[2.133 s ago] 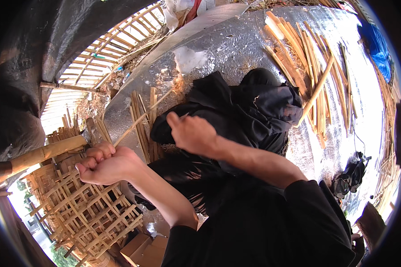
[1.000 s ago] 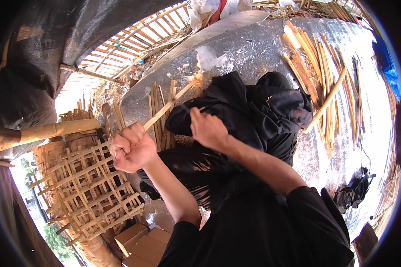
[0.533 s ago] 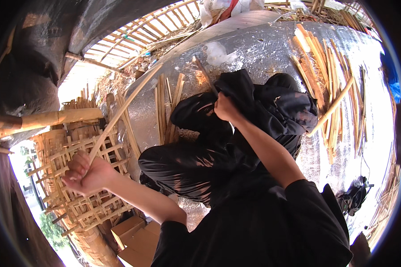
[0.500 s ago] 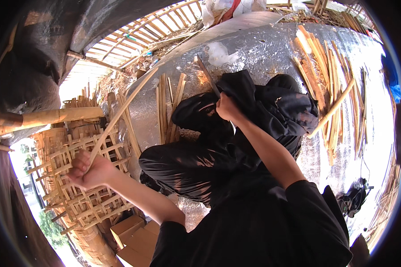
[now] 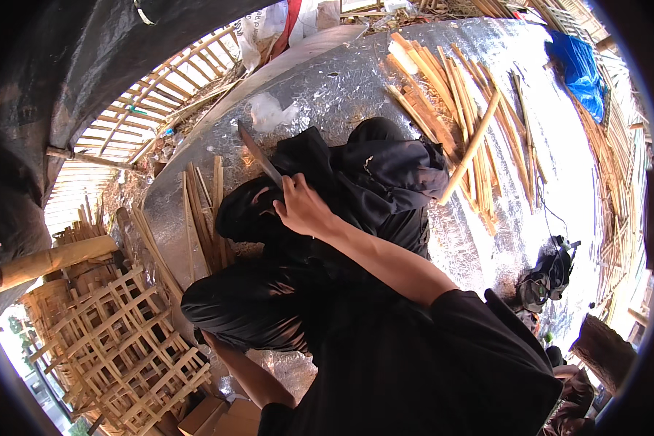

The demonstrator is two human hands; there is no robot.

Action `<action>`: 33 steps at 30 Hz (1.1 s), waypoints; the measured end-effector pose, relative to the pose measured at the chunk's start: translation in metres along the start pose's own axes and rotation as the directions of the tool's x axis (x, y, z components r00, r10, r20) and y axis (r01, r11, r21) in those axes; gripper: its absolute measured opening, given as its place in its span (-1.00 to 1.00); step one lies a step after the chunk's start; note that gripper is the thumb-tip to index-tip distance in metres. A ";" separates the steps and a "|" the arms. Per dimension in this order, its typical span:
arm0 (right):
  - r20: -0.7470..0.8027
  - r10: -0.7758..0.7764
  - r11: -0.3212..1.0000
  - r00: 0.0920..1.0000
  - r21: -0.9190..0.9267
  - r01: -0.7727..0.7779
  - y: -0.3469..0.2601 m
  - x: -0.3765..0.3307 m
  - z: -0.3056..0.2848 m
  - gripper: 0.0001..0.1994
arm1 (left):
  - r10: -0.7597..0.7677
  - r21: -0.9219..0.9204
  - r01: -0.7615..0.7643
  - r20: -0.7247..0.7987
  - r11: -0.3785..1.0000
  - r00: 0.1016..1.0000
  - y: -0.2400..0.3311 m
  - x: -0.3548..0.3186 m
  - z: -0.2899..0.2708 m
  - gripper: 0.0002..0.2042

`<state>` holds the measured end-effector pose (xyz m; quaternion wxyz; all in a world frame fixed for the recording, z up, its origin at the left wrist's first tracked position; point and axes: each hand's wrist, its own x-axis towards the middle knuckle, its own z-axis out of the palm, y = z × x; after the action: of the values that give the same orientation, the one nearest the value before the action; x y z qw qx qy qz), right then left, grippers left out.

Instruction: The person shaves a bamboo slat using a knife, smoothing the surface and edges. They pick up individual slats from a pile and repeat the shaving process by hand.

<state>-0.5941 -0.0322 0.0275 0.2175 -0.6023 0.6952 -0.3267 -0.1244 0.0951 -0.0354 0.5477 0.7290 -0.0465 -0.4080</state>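
Note:
A long-bladed knife [image 5: 259, 155] slants up and to the left over my folded legs. My right hand [image 5: 304, 207] is closed around its lower end, above the dark cloth on my lap [image 5: 385, 163]. My left forearm [image 5: 251, 374] reaches down beside my left knee [image 5: 229, 294], and the knee hides the hand and whatever it may hold. Several split bamboo strips [image 5: 203, 211] lie just beyond that knee. A larger bundle of bamboo strips [image 5: 461, 120] rests on the silvery ground sheet [image 5: 341, 87] to the far right.
On the left stand a woven bamboo lattice [image 5: 123, 341] and a thick bamboo pole [image 5: 58, 263]. A cardboard box [image 5: 221, 418] is near my left elbow. To the right lie a black bag [image 5: 548, 280] and a blue plastic sheet [image 5: 578, 76]. A slatted bamboo fence [image 5: 152, 98] runs behind.
My left hand has dropped from above the lattice to behind my knee, and the long bamboo strip it held is out of sight. My right hand still grips the knife. The view has turned right.

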 end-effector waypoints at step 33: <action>-0.588 0.422 0.535 0.690 -0.453 -0.713 0.359 -0.103 -0.235 -0.57 | 0.195 0.320 -0.164 -0.065 0.933 0.979 -0.012 -0.002 0.000 -0.85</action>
<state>-0.9888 0.1353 -0.0766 -0.0613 -0.2878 0.9516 -0.0892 -0.1303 0.1008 -0.0443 0.4620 0.8179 -0.1506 -0.3082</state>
